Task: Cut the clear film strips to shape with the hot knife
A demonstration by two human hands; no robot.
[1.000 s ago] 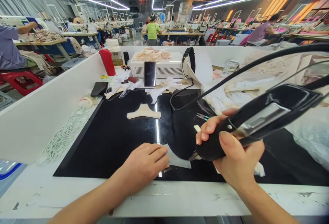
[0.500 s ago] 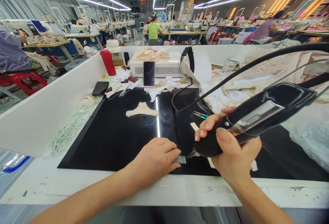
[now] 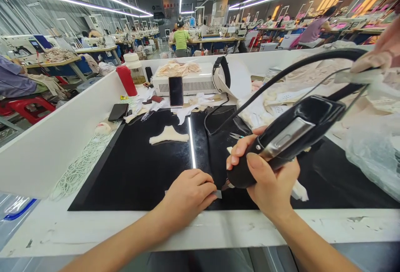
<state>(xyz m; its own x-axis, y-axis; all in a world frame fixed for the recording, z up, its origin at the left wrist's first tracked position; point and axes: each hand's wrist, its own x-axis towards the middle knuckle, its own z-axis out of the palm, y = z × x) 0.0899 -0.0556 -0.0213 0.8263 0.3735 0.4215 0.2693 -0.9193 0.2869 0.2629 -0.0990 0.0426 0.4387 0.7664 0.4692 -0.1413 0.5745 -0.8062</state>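
Note:
My right hand (image 3: 273,176) is wrapped round a black corded electric hand tool (image 3: 287,134) with a metal plate on its side. The tool's small metal tip (image 3: 229,184) points down and left, close to the mat, at the right end of a thin grey strip (image 3: 218,194). My left hand (image 3: 193,193) bends over that strip, fingers together, pressing it on the black mat (image 3: 134,180); most of the strip is hidden under the hand. Beyond my left hand lies a cream curved fabric piece (image 3: 169,135). A white scrap (image 3: 300,191) lies by my right wrist.
Small scissors (image 3: 236,136) lie behind the tool. The tool's cable (image 3: 281,74) arches across the right side. A phone (image 3: 176,91) leans on a white box (image 3: 193,84) at the back. Pale cord (image 3: 78,163) is heaped at left, a plastic bag (image 3: 371,159) at right.
The view has shifted slightly. The tool has come down and left, its tip nearer the grey strip. The strip now also shows on the left of my left hand.

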